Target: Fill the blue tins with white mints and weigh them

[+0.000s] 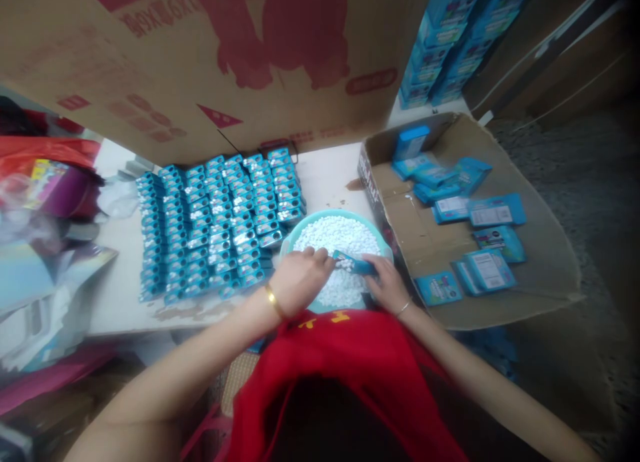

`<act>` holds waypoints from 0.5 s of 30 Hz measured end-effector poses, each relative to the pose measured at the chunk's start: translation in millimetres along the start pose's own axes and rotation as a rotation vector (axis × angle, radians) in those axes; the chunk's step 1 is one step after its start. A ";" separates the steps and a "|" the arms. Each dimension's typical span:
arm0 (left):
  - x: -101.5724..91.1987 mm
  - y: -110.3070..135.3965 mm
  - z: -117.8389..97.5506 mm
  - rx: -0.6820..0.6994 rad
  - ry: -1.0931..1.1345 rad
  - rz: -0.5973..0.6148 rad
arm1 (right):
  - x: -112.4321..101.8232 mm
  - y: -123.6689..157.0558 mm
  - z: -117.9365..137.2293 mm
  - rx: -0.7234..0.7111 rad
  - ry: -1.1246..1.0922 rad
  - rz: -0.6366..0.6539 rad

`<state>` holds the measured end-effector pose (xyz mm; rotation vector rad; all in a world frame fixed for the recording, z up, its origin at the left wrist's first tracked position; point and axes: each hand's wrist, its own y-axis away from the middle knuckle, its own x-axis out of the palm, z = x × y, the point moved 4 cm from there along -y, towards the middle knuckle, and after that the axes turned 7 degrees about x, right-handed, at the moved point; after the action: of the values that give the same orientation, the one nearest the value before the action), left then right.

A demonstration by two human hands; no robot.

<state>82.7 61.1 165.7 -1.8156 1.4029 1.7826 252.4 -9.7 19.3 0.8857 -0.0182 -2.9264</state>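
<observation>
A teal basin (300,237) full of small white pellets (340,239) sits on the table in front of me. Over it, my right hand (387,282) grips a small blue box (356,265) held on its side. My left hand (299,279), with a gold bangle on its wrist, is curled with its fingertips pinched at the box's open left end, where a few white pellets show. To the left lie several tight rows of small blue boxes (220,222).
An open cardboard tray (530,269) at the right holds several flat blue packets. A big brown carton (210,62) leans across the back. Stacked blue boxes (450,42) stand at the back right. Bags and wrappers (45,202) crowd the left.
</observation>
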 end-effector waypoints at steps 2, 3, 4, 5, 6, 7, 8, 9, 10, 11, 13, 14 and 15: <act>1.9 1.4 -2.0 0.003 -0.006 -0.004 | 1.0 0.1 -1.6 0.006 -0.001 0.007; 2.4 2.6 -2.7 0.008 -0.001 -0.017 | 1.7 0.4 -2.6 0.005 -0.001 0.014; 2.4 4.4 -2.8 0.014 0.007 -0.034 | 2.5 0.8 -3.8 0.001 -0.001 0.025; 2.2 6.7 -1.9 0.019 0.013 -0.053 | 3.3 1.4 -5.0 -0.006 -0.002 0.037; 2.2 9.5 0.5 0.019 0.017 -0.071 | 3.8 2.1 -6.3 -0.010 -0.006 0.047; 3.1 12.8 5.0 0.010 0.021 -0.090 | 4.0 2.9 -7.8 -0.007 -0.011 0.055; 5.6 16.3 11.9 -0.011 0.026 -0.112 | 3.5 3.5 -9.4 0.006 -0.019 0.057; 10.7 19.7 21.3 -0.048 0.033 -0.130 | 2.3 4.1 -11.2 0.028 -0.031 0.050; 19.4 22.8 32.7 -0.099 0.038 -0.134 | 0.3 4.6 -12.9 0.057 -0.046 0.037; 32.3 24.9 45.5 -0.159 0.042 -0.116 | -2.1 4.9 -14.5 0.088 -0.063 0.021; 69.3 24.7 69.9 -0.281 0.056 -0.014 | -7.9 5.5 -16.4 0.142 -0.095 -0.014; 91.3 21.6 78.9 -0.322 0.082 0.050 | -11.1 5.7 -16.8 0.159 -0.109 -0.036; 113.0 16.2 84.6 -0.345 0.127 0.094 | -14.1 5.9 -16.9 0.171 -0.118 -0.059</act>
<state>-6.5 63.6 55.2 -2.0949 1.3064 2.0992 273.9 -14.3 13.2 0.7442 -0.2573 -3.0644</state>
